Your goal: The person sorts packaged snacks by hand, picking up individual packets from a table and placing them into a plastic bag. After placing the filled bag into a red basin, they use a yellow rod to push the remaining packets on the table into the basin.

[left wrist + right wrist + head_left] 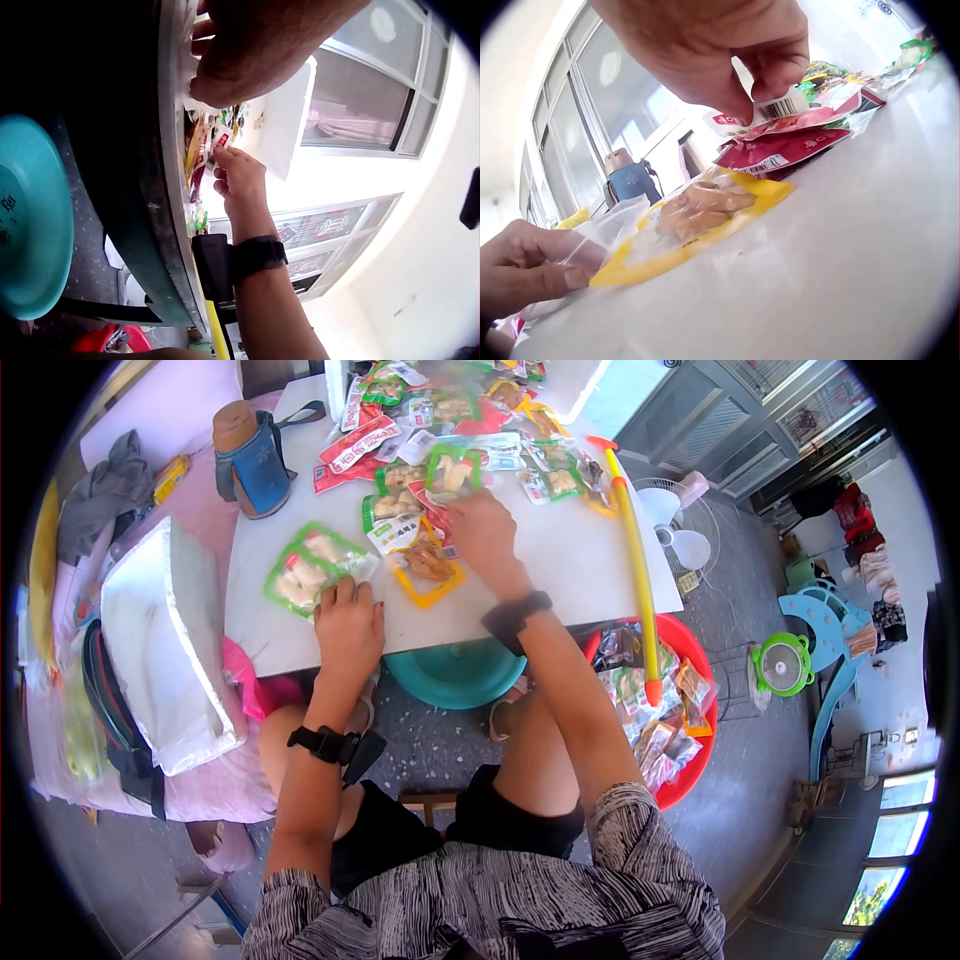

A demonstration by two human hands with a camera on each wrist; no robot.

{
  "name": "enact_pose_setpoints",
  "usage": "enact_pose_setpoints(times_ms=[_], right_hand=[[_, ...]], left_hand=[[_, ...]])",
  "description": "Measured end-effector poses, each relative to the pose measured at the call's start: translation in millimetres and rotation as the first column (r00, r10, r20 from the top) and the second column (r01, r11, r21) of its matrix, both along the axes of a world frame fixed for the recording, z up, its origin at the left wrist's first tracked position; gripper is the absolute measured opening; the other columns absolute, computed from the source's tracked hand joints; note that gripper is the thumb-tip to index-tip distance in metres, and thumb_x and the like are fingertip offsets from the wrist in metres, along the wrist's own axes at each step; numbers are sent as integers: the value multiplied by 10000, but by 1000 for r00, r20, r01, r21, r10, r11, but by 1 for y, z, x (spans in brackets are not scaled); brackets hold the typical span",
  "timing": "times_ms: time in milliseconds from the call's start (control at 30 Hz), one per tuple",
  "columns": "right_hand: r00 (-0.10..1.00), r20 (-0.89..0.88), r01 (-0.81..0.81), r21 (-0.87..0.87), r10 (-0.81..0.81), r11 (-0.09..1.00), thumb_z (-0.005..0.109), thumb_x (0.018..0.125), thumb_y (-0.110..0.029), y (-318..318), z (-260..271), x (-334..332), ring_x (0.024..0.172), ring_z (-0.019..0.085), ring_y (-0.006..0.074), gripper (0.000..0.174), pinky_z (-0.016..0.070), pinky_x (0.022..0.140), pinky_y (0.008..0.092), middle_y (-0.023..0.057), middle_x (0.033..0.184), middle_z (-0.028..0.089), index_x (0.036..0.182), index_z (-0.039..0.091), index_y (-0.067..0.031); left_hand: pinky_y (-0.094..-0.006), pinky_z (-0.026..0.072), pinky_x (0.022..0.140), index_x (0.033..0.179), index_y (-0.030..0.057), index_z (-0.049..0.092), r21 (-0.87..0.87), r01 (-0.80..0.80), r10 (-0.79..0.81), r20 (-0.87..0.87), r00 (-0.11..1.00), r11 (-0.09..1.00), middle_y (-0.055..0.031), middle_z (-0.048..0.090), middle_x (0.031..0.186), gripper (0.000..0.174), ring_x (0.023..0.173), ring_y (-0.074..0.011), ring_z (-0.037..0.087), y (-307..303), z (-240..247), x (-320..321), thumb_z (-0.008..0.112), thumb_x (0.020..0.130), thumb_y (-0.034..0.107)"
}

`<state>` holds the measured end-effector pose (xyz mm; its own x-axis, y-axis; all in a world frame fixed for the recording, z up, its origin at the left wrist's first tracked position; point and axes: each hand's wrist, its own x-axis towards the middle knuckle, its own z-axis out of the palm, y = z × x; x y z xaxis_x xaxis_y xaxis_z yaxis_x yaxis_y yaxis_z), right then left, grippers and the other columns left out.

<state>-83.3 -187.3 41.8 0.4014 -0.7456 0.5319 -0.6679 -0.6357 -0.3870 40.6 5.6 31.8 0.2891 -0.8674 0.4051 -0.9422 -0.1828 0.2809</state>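
In the head view my right hand (485, 540) reaches over the white table (570, 585) and pinches a green-edged clear food packet (452, 475) with pale pieces inside. Its thumb and fingertips meet on the packet's barcoded edge (778, 109) in the right wrist view. My left hand (349, 625) is at the table's near left, its fingers and thumb on the edge of green-edged packets (300, 578) lying overlapped. Between the hands lies a yellow-edged packet (428, 565) of brown food. Red packets (799, 150) lie under the right hand.
A heap of mixed packets (400, 435) covers the table's far side. A blue bottle (262, 465) stands far left, and a yellow tube (638, 580) lies along the right edge. Below are a teal basin (455, 678) and a red tub (708, 730) holding packets. A foam lid (165, 650) sits left.
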Motion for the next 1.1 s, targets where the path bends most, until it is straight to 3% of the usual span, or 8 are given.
enact_pose_setpoints(times_ms=[267, 367, 467, 633, 700, 967, 1067, 1100], right_hand=[[985, 175, 0, -31, 6, 1000, 596, 807, -119, 3, 2, -43, 732, 622, 364, 94, 502, 637, 436, 193, 817, 622, 803, 647, -39], [973, 171, 146, 61, -154, 987, 596, 840, -116, 22, 13, -67, 646, 630, 293, 108, 512, 591, 375, 145, 729, 627, 833, 614, -10], [519, 839, -392, 403, -163, 827, 635, 849, -141, 42, 7, -87, 595, 599, 168, 131, 510, 554, 305, 48, 715, 609, 877, 611, -15], [671, 689, -393, 644, -275, 656, 718, 792, -139, 58, 2, -110, 545, 514, 76, 184, 493, 521, 250, -12, 727, 592, 919, 644, -27], [583, 684, -385, 707, -438, 593, 722, 791, -145, 68, 11, -109, 525, 493, 66, 173, 457, 489, 232, -15, 711, 585, 899, 655, -28], [642, 633, -195, 680, -432, 707, 719, 798, -198, 62, -11, -120, 504, 429, 17, 142, 270, 426, 193, -47, 633, 573, 840, 692, -66], [705, 705, -523, 594, -82, 611, 651, 833, -210, 90, 34, -118, 505, 495, 48, 262, 324, 422, 189, 57, 760, 661, 968, 652, 15], [679, 717, -552, 641, -158, 533, 650, 830, -177, 97, 37, -108, 513, 524, 61, 246, 340, 421, 188, 68, 768, 667, 981, 648, 18]], left_hand=[[-454, 472, 806, 1023, -2, 606, -16, 18, -18, -9, 1000, 1000, -176, 582, 1092, 275, 964, -371, 554, 2, 1, 1, 643, 777, 115], [-449, 479, 781, 996, -6, 616, -59, 36, -36, -2, 999, 998, -183, 586, 1070, 241, 932, -376, 561, 3, -2, 3, 635, 778, 95], [-433, 489, 741, 949, -3, 636, -142, 40, -43, -20, 999, 989, -175, 601, 1014, 189, 883, -366, 574, 6, -3, 5, 627, 775, 72], [-422, 483, 644, 792, 11, 628, -237, 24, -42, -69, 997, 971, -131, 564, 812, 57, 792, -326, 569, 12, 1, 2, 635, 754, 52], [-421, 477, 604, 736, 16, 611, -251, 16, -33, -65, 997, 968, -118, 540, 756, 47, 756, -313, 565, 12, 1, 1, 640, 744, 51], [-403, 476, 590, 829, 28, 669, -331, 11, -38, -75, 996, 943, -129, 555, 714, 73, 676, -312, 581, 13, 0, 1, 648, 765, 55], [-394, 471, 563, 854, 25, 679, -376, -9, -45, -133, 990, 927, -133, 569, 710, 93, 632, -306, 585, 14, 3, 1, 652, 770, 54], [-392, 470, 562, 864, 24, 681, -375, -18, -47, -162, 986, 927, -134, 572, 712, 101, 628, -305, 586, 14, 2, 2, 652, 771, 52]])
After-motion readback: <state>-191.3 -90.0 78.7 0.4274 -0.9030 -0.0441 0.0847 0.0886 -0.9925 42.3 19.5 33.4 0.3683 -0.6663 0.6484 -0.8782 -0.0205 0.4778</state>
